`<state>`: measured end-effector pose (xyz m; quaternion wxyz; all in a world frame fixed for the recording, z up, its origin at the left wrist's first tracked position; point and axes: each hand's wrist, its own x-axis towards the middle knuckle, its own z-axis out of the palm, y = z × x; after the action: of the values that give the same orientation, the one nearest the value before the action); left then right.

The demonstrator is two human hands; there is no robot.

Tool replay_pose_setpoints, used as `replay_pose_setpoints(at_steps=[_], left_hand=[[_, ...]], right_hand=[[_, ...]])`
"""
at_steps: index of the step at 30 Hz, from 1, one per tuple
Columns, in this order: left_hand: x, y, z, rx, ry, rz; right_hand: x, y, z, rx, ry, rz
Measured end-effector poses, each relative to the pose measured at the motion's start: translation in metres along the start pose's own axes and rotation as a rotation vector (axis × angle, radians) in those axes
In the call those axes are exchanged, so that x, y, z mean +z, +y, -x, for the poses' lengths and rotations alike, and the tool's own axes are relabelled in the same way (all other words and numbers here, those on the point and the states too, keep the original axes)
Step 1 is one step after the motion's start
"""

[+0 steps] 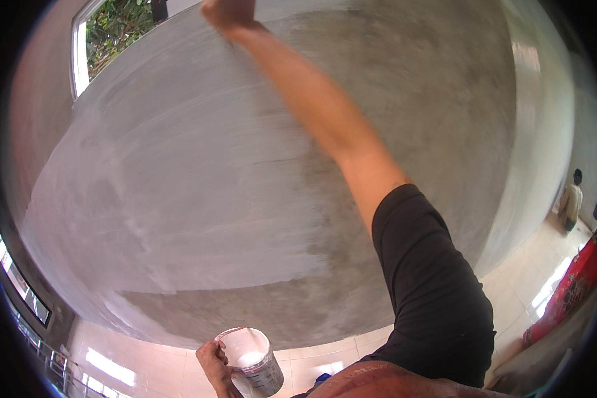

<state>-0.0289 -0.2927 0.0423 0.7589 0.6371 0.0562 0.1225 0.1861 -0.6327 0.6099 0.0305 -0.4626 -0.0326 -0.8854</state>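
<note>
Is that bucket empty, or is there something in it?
Not empty: white stuff shows inside the bucket, below its rim. I can't tell how deep it is.

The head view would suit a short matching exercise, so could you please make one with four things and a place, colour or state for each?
Column one:
1. Left hand
2. Right hand
3. Sleeve
4. Window

Column two:
A. Black
B. At the upper left, with green leaves showing through
C. Gripping the bucket
D. Raised to the picture's top edge

Right pairs: 1-C, 2-D, 3-A, 4-B.
</note>
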Motion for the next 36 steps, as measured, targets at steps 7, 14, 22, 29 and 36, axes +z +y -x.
replay_pose_setpoints(at_steps=[7,14,22,29,36], left_hand=[[0.028,0.006,-0.012,0.027,-0.017,0.024],[0.022,-0.002,-0.008,0.015,0.000,0.112],[0.038,-0.004,-0.020,-0.029,-0.141,0.094],[0.029,0.005,-0.022,-0.019,-0.105,0.038],[0.056,0.005,-0.017,-0.034,0.044,-0.035]], right_hand=[[-0.073,0.248,-0.062,0.282,0.033,0.034],[-0.175,0.381,-0.090,0.318,0.133,0.351],[-0.112,0.340,-0.078,-0.050,0.127,0.552],[-0.013,0.123,0.004,-0.174,0.019,0.000],[-0.057,0.191,-0.049,0.235,0.008,-0.073]])
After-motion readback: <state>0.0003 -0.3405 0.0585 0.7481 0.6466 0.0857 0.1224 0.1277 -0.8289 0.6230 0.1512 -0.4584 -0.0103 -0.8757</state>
